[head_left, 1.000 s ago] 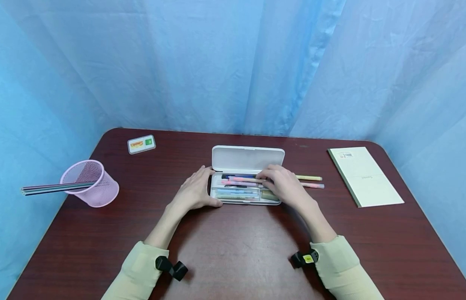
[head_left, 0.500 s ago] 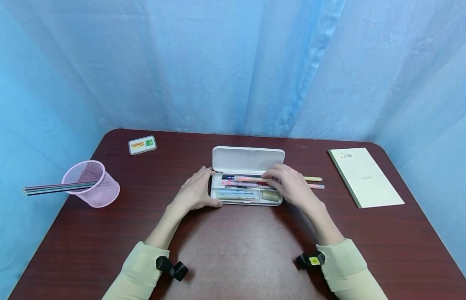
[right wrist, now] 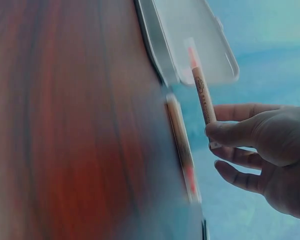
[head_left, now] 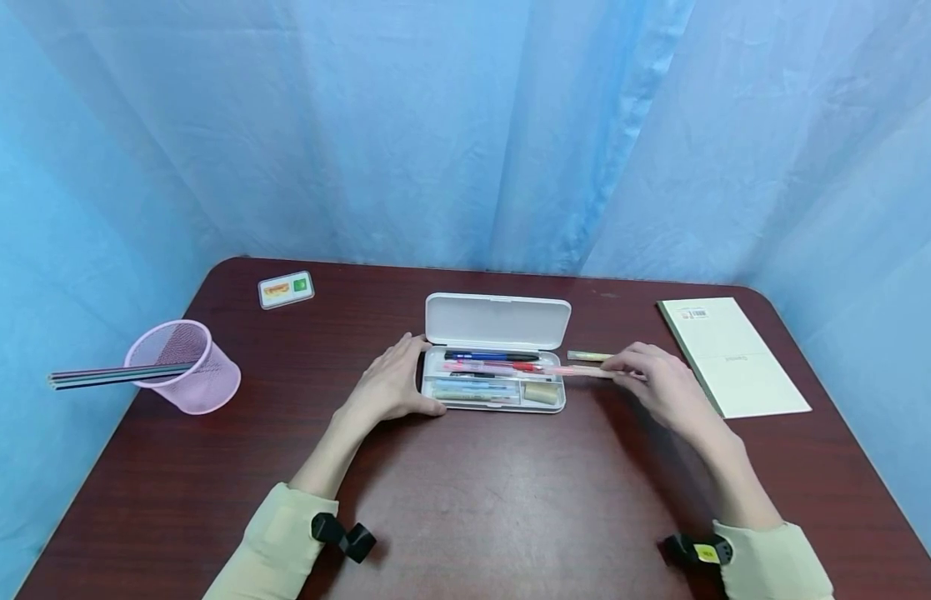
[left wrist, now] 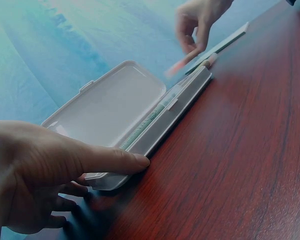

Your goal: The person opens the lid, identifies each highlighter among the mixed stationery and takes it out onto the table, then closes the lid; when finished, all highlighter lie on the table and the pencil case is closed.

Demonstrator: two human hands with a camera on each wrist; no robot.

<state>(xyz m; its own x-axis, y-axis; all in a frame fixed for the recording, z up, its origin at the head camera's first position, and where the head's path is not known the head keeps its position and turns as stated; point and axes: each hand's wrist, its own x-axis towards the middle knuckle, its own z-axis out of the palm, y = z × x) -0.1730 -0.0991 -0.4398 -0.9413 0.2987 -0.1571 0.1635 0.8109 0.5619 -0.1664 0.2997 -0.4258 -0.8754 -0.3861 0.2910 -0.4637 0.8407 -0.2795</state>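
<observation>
My left hand (head_left: 393, 379) holds the left end of an open white pencil case (head_left: 570, 321), thumb at its front corner. My right hand (head_left: 663, 385) is out past the case's right end. Between thumb and fingers it pinches a marker pen (right wrist: 205, 97) with a beige barrel and a pink tip under a clear cap. The tip points left, toward the case. Below this pen in the right wrist view lies a second beige marker (right wrist: 177, 135) with a red end. Inside the case are a dark blue pen (head_left: 483, 356), pink and red pens, and pale blue pens (head_left: 473, 388).
A yellowish pen (head_left: 585, 356) lies just right of the case. A cream notebook (head_left: 735, 358) is at the far right. At the left, a pink mesh pen holder (head_left: 210, 383) lies tipped with several thin sticks (head_left: 112, 377) poking out. A small flat box (head_left: 285, 290) sits at the back left.
My right hand has moved right, out of the case, and now holds the pink-tipped marker pen beside it. The left hand has stayed on the case.
</observation>
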